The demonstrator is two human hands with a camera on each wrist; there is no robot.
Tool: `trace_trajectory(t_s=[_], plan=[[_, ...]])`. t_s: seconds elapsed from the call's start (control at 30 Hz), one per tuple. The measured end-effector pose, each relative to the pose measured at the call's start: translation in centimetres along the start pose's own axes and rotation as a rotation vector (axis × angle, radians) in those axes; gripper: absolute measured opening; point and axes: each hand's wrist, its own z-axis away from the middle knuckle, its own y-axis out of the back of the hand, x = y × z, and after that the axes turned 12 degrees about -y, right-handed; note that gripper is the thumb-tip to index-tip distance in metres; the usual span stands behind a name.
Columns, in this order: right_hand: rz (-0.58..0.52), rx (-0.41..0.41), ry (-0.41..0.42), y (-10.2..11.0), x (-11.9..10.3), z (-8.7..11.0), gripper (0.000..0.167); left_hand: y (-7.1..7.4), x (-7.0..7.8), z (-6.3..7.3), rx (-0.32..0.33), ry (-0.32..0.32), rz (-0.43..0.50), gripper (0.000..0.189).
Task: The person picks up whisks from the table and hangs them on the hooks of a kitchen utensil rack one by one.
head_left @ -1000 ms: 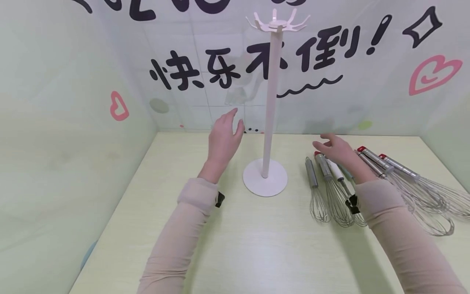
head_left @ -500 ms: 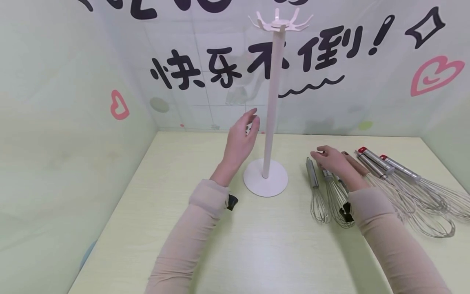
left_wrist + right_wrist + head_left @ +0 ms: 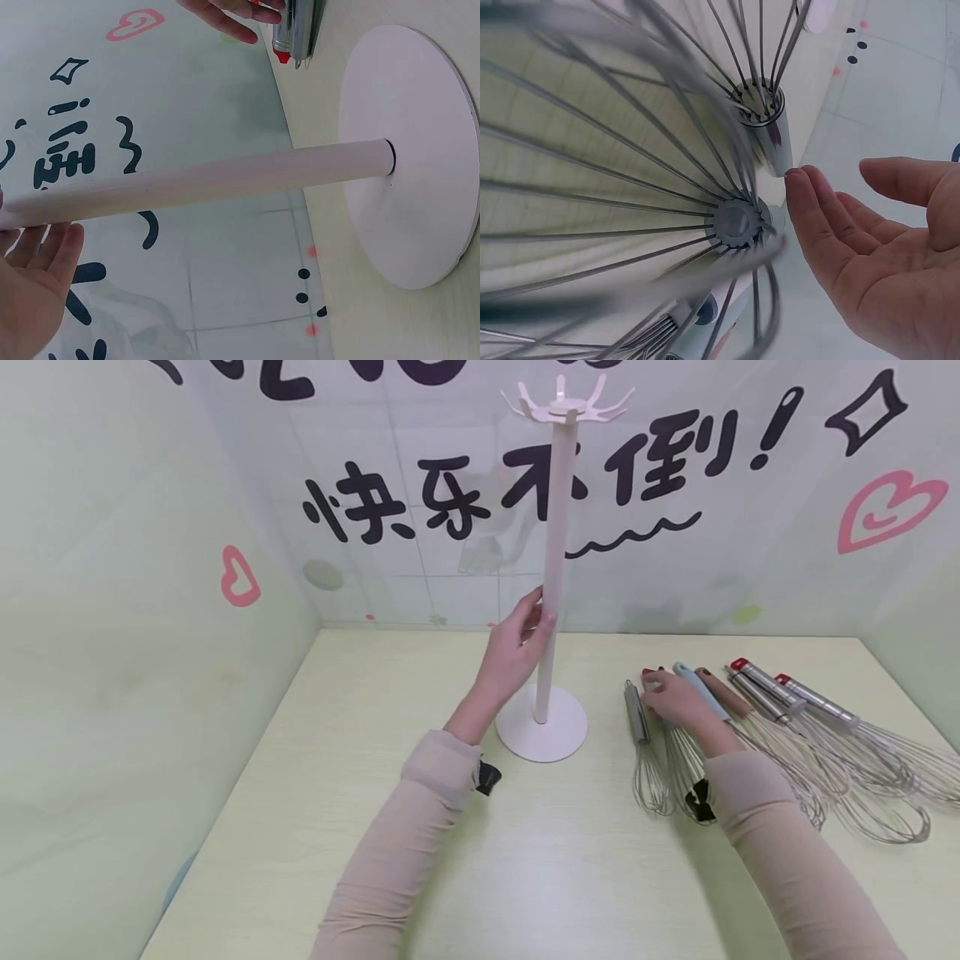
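Observation:
A white stand (image 3: 556,527) with a round base and a crown of curved hooks stands upright on the table. My left hand (image 3: 510,656) holds its pole about midway up, thumb in front and fingers partly hidden behind. Several whisks lie side by side to the right, handles toward the back. My right hand (image 3: 675,700) is over the handle of a red-tipped whisk (image 3: 681,760), which it mostly hides. In the right wrist view that hand (image 3: 877,255) has thumb and fingers apart, fingertips close to a metal handle. A small grey-handled whisk (image 3: 637,714) lies left of it.
A blue-handled whisk (image 3: 697,687), a brown-handled whisk (image 3: 723,692) and several metal-handled whisks, one a red-tipped whisk (image 3: 817,702), lie further right. A printed curtain (image 3: 420,577) hangs behind the table (image 3: 360,693) and along both sides.
My left hand has moved right and taken hold of the stand's pole. My right hand has come down and slightly left over the whisk handle, uncovering the blue and brown handles.

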Motion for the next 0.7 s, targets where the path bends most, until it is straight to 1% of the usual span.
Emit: trace_trajectory(t_s=[0.17, 0.27, 0.4, 0.57, 0.7], plan=[[0.018, -0.023, 0.001, -0.3, 0.0, -0.1, 0.052, -0.2, -0.5, 0.0, 0.012, 0.016, 0.035, 0.052], [0.028, -0.03, 0.01, -0.5, 0.0, -0.3, 0.052, -0.4, -0.9, -0.1, 0.031, 0.043, 0.072, 0.051], [0.049, -0.02, 0.017, -0.8, 0.0, -0.4, 0.055, -0.4, -1.1, -0.3, 0.046, 0.083, 0.114, 0.048], [0.093, 0.007, 0.034, -1.4, 0.0, -0.6, 0.057, -0.1, -1.4, -0.5, 0.025, 0.094, 0.116, 0.047], [0.145, 0.035, 0.02, -2.1, -0.2, -0.8, 0.06, 0.0, -1.5, -0.6, 0.009, 0.097, 0.127, 0.046]])
